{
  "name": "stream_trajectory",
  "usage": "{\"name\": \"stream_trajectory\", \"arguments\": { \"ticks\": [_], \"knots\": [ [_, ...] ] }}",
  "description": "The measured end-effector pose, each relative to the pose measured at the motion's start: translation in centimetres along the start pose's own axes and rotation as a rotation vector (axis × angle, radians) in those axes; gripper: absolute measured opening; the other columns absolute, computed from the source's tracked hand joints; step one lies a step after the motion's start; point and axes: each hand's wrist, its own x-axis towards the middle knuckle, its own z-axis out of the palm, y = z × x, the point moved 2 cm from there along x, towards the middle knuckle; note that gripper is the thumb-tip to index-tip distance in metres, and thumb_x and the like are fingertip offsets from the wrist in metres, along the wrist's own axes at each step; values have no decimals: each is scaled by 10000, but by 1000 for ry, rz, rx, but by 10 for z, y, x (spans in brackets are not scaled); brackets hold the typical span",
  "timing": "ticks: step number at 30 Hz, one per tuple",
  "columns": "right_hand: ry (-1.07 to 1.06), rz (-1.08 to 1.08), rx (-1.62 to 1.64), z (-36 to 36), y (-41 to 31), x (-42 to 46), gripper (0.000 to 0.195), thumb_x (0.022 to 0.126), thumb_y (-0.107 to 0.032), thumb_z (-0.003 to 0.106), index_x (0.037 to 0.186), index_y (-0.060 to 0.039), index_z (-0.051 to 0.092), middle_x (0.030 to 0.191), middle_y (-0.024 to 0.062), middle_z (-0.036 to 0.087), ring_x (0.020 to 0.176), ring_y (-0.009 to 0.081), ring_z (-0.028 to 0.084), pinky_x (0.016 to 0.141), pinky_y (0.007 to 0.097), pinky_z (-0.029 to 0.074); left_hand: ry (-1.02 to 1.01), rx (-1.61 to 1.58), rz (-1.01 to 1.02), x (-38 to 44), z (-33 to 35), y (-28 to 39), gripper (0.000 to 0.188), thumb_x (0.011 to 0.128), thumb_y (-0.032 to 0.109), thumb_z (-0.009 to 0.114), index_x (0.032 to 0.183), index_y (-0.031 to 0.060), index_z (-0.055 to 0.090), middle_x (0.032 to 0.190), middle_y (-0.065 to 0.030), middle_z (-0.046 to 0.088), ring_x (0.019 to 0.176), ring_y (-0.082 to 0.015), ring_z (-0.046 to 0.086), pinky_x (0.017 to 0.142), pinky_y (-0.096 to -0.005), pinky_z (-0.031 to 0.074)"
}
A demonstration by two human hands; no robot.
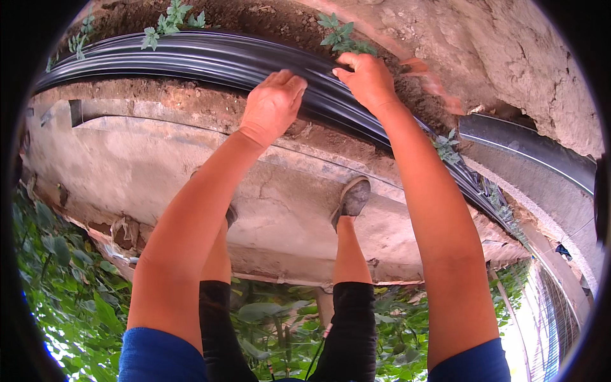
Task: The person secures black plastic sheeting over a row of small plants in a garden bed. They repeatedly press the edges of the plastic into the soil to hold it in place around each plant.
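A strip of black plastic film (205, 55), shiny and pulled into long creases, runs over a soil bed across the upper view. My left hand (277, 102) rests at the film's near side with its fingers curled down onto it. Its fingertips are partly hidden, so whether they grip the film is unclear. To the right, my right hand (370, 79) is over the film's far edge, thumb and forefinger apart; its other fingers are hidden. Just beyond that hand grows a leafy seedling (341, 36). Another seedling (167, 24) stands at the film's far edge, farther left.
Beneath me is a concrete ledge (291, 210), with a shoe (353, 196) on it. Behind the bed rises a rough earthen wall (520, 57). A dark curved panel (520, 143) lies at the right. Dense green foliage (71, 286) grows below the ledge.
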Motion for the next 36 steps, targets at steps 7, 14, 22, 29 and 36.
{"name": "stream_trajectory", "arguments": {
  "ticks": [7,14,22,29,36],
  "knots": [
    [-9,-25,137,8,2,-3,197,797,-270,680,956,-155,685,822,120,682,819,314,659,718,428,514,-59,10,-257,43,9,22,203,819,109,645,1020,116,622,1016,-65,634,815,-321,628,683,-391,519],
    [60,-72,293,16,6,-7,193,760,-222,671,920,-114,682,791,131,670,800,330,647,717,424,507,-120,22,-358,46,23,19,154,790,186,659,912,110,605,927,-94,631,842,-328,645,695,-449,522],
    [13,-110,135,6,3,-22,218,807,-179,654,994,-71,679,818,173,667,781,326,650,722,381,497,-164,187,-411,47,23,16,226,773,139,657,974,152,555,991,-51,593,876,-342,627,687,-448,502],
    [228,-104,46,3,9,-35,152,795,-163,646,908,-62,652,930,104,639,878,331,618,829,439,458,-160,249,-490,37,1,-15,316,789,116,668,1073,205,560,1073,-35,573,926,-313,625,711,-425,520],
    [337,-121,352,11,13,-43,141,762,-113,664,878,-44,619,867,116,610,819,332,605,727,393,479,284,-73,0,29,-26,47,290,777,44,699,1050,88,612,1055,-72,601,833,-274,624,694,-335,527]
  ]
}}
